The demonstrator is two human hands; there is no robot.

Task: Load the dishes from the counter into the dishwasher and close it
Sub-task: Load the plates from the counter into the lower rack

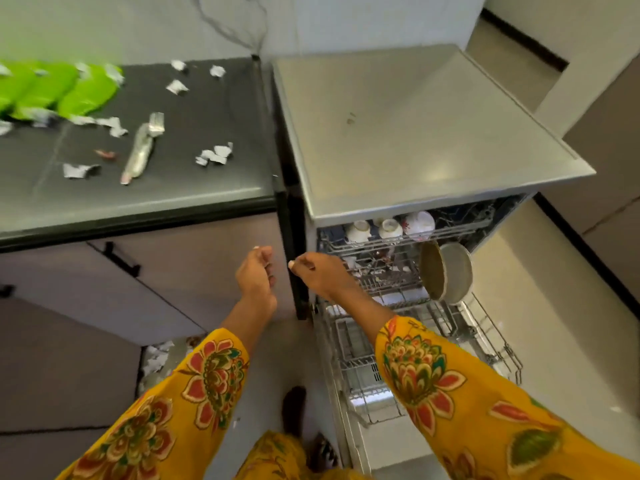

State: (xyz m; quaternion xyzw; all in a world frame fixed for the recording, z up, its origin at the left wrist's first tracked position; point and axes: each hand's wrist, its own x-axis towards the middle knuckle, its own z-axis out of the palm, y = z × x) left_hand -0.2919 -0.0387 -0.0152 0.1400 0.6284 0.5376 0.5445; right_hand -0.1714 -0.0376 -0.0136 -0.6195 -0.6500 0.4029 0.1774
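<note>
The dishwasher (433, 133) stands open with its door down and both racks pulled out. Three upturned white bowls (389, 228) sit in the upper rack (374, 251). Two plates (446, 271) stand on edge in the lower rack (485, 341). On the dark counter (207, 161) at left lie cutlery (142, 147), a fork among it, and green plates (59, 90) at the far left. My left hand (256, 275) hangs in the air in front of the cabinet, fingers loosely curled, holding nothing. My right hand (318, 275) is at the left front corner of the upper rack, fingers curled, nothing visibly held.
Torn scraps of foil or paper (214, 155) are scattered over the counter, with more scraps (156, 358) on the floor below. A cabinet door with a black handle (121, 259) is under the counter. My feet (294, 407) stand beside the open dishwasher door.
</note>
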